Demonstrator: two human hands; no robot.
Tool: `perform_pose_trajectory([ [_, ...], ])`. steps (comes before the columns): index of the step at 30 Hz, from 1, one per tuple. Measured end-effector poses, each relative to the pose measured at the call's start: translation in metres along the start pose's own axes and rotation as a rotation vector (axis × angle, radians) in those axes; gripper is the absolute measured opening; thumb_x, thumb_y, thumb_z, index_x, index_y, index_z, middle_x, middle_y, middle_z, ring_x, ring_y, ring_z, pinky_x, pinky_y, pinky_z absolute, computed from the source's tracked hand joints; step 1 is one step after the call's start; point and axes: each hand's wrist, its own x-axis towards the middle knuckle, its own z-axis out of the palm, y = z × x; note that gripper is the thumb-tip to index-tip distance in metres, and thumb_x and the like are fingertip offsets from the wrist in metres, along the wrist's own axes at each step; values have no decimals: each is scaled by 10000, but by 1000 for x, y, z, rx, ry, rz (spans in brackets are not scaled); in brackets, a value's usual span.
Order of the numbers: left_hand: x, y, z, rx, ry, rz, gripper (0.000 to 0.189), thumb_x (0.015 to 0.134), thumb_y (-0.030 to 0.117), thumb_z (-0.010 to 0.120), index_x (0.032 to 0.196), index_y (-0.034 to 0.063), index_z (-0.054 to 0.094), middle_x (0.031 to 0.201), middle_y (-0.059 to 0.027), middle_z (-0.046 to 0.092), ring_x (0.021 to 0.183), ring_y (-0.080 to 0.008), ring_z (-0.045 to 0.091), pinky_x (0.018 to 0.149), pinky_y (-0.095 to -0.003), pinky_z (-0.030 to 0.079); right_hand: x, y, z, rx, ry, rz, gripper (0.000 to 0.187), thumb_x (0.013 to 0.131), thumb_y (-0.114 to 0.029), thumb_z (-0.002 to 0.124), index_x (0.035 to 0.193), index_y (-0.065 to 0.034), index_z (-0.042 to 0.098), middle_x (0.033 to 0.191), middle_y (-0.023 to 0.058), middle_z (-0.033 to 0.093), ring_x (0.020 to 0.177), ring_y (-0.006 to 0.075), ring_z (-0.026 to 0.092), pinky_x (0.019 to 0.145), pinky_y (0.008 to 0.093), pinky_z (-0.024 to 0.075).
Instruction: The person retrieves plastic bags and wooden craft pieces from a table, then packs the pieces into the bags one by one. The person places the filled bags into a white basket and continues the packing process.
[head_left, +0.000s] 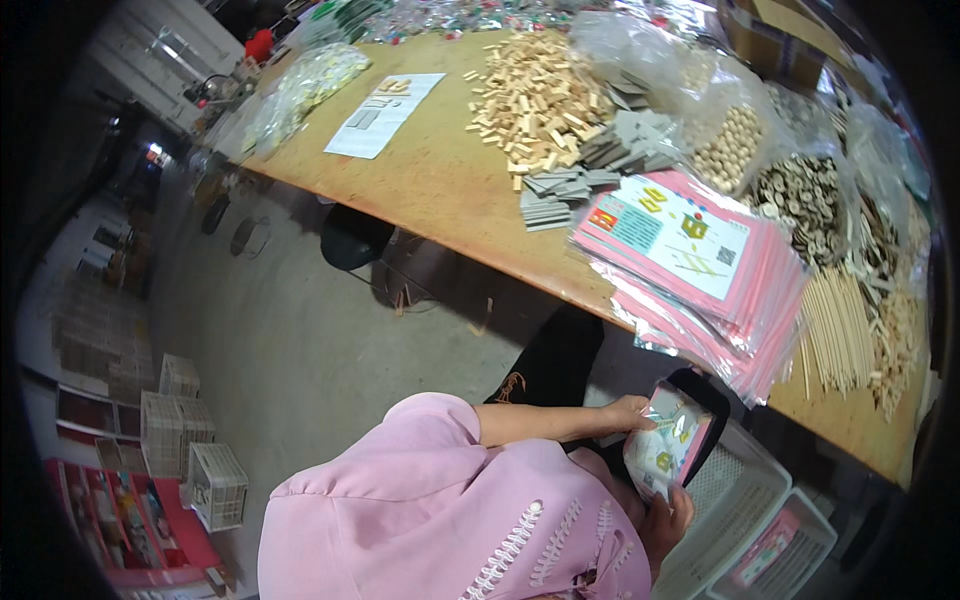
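A clear plastic packet (667, 442) with a pink-edged printed card inside is held low in front of me, below the table edge. My left hand (628, 416) grips its upper left edge, thumb lying on the film. At the lower end, my right hand (669, 517) pinches the packet's edge, its fingers partly hidden. Some small pale pieces seem to show through the film, too blurred to name. On the table corner close by lies a thick stack of similar pink card packets (690, 247), the top card bearing pictures and writing.
On the wooden table (420, 172) lie piled wood blocks (544, 97), grey slats (555, 195), bagged wooden balls (727, 150), discs (799, 195), thin sticks (838, 330) and a printed sheet (384, 114). Plastic crates (739, 502) stand beside me; one holds a pink packet (765, 547). A black stool (351, 240) sits under the table.
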Motion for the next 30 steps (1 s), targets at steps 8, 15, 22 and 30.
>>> perform_pose_trajectory([
  [8, -52, 64, 7, 142, 83, 289, 217, 962, 185, 629, 1123, 40, 625, 961, -8, 674, 801, -68, 597, 673, -253, 499, 34, -14, -7, 16, 44, -119, 157, 878, -10, 656, 1029, -53, 647, 1262, 208, 609, 1128, 436, 579, 924, 508, 499],
  [15, -103, 132, 11, 1383, -254, 22, 363, 1000, 303, 480, 808, 32, 624, 730, -126, 655, 699, -366, 632, 681, -434, 513, 61, 2, -17, 15, 125, 20, 142, 796, 16, 687, 932, -25, 681, 1172, 173, 635, 1092, 373, 613, 906, 442, 528],
  [22, -99, 227, 118, 1228, -655, -79, 192, 985, 173, 576, 1020, 2, 655, 839, -105, 702, 750, -209, 704, 722, -321, 551, 68, 10, -23, -4, 191, 85, 168, 742, 17, 715, 906, -19, 707, 1140, 167, 643, 1108, 351, 605, 907, 424, 525],
  [30, 1, 334, 203, 1495, -254, 688, 127, 944, 88, 641, 1057, 55, 689, 925, -24, 699, 793, -113, 653, 679, -283, 528, 33, 30, 25, 279, 144, 250, 171, 777, 25, 673, 942, -7, 702, 1168, 179, 622, 1183, 353, 565, 950, 423, 508],
])
